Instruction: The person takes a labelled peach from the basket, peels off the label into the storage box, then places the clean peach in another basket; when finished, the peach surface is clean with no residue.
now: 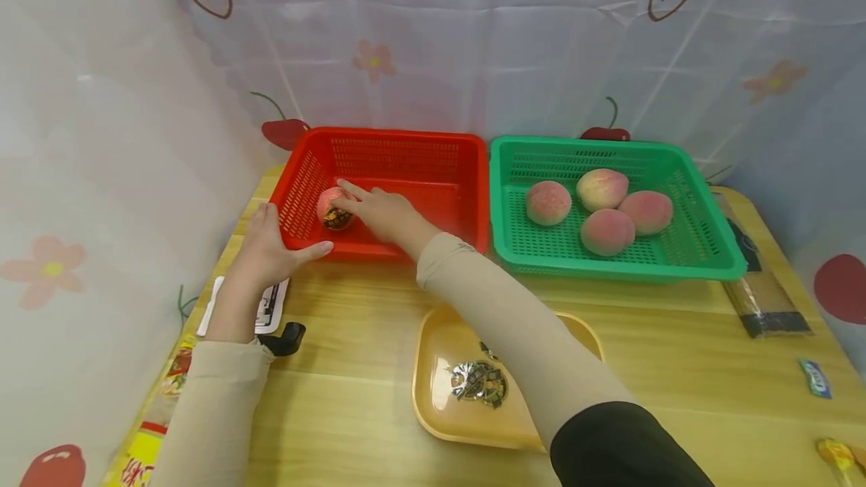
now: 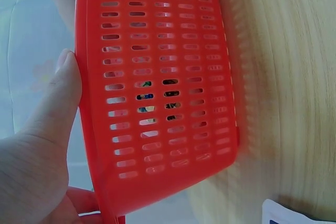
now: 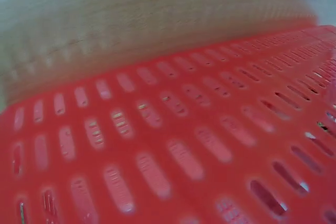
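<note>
Here the right hand [image 1: 379,210] reaches across the table into the red basket [image 1: 406,164], forearm in a beige sleeve stretched diagonally from the lower right. Its fingers curl over a peach [image 1: 334,208] that sits in the basket's near-left corner, with a dark patterned wrapper showing under the fruit; the hand grips the peach from the right side. The left hand [image 1: 267,246] holds the basket's near-left corner from outside, thumb laid along the front rim and fingers wrapped round the perforated side wall, as the left wrist view confirms with the thumb [image 2: 63,93] pressed against the red wall.

Beside the red basket stands a green basket [image 1: 704,246] holding 4 peaches [image 1: 598,205]. A yellow tray [image 1: 433,367] near the front edge carries crumpled foil wrappers [image 1: 479,382], partly hidden by the right forearm. A white card [image 1: 271,307] with black print lies under the left wrist; its writing is too small to read. A dark packet [image 1: 764,295] and a small blue sachet [image 1: 816,379] lie at the right, their lettering illegible.
</note>
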{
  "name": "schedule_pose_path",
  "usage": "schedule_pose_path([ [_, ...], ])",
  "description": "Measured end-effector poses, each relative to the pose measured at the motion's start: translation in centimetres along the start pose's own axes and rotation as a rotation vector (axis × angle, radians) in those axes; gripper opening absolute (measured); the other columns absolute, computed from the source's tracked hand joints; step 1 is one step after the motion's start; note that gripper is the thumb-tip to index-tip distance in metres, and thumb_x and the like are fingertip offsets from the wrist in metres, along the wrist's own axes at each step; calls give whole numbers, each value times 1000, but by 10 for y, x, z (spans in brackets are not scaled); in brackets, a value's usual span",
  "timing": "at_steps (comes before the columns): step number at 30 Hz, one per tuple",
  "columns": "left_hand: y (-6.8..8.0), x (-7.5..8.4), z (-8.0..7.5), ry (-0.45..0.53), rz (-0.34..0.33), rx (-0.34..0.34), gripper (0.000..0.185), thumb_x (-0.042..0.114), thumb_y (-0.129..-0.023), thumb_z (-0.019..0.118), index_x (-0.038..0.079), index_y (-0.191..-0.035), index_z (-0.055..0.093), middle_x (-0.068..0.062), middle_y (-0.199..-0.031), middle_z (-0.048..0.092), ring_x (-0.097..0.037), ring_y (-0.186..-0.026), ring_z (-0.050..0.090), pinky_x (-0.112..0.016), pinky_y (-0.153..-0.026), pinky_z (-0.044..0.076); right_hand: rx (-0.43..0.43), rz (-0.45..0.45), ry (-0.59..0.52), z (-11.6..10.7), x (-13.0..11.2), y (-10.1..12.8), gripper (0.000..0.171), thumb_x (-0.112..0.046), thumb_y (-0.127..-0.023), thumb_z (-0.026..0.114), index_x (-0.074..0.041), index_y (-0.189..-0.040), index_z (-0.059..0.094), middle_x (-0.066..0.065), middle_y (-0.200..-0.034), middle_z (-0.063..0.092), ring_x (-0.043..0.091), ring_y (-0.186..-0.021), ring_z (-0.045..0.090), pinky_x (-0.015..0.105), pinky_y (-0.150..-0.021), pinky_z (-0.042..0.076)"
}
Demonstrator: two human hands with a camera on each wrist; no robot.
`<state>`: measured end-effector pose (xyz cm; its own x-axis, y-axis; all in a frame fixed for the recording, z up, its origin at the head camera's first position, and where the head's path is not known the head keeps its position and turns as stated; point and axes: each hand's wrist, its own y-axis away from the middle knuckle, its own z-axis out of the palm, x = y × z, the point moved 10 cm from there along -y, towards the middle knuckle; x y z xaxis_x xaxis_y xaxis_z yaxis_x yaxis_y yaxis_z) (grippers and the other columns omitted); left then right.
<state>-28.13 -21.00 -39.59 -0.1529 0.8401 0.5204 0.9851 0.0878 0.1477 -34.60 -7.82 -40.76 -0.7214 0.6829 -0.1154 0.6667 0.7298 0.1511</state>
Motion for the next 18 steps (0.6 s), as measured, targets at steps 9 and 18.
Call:
schedule_pose_path([
  [9, 2, 1, -1, -5, 2, 5, 131, 67, -78, 70, -6, -155, -7, -30, -163, 1, -52, -141, 23, -71, -109, 32, 100, -41, 25, 0, -2, -9, 63, -12, -101, 55, -37, -154, 30, -3, -160, 29, 25, -131, 52, 37, -93, 57],
  [18, 3, 2, 0, -8, -4, 2, 129, 64, -80, 71, -8, -155, -5, -31, -162, 4, -52, -143, 21, -70, -110, 31, 166, 39, 203, -3, 5, -16, 53, -15, -100, 58, -22, -148, 36, 0, -149, 39, 21, -131, 49, 36, -97, 55],
])
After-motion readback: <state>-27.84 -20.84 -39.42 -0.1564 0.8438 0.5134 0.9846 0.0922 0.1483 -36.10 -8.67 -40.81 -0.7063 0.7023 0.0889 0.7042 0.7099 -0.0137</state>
